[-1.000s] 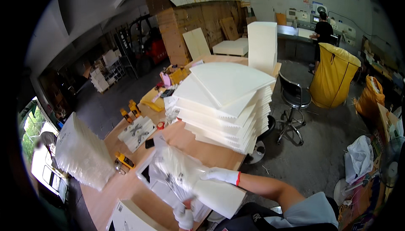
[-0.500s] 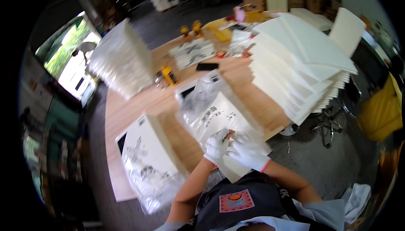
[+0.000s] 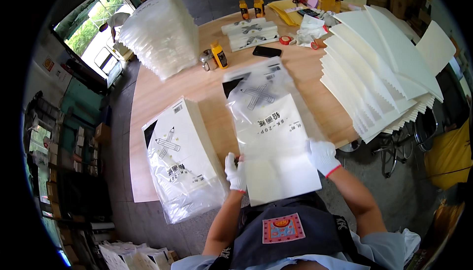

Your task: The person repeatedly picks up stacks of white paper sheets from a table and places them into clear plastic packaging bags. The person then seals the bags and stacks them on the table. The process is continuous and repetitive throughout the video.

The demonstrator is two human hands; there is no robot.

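knit-gloved left hand (image 3: 235,172); right hand (image 3: 323,157); smooth rectangular paper (image 3: 283,175); filmy bag (image 3: 291,73)

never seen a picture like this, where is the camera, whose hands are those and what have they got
No robot here: the camera sits on a person's head, looking down through a fisheye lens, so edges bend. The white-gloved left hand and right hand are the wearer's own, at either side of white sheets partly inside a clear printed bag. The wooden table also bears a filled bag, stacked white sheets, a phone and bottles.
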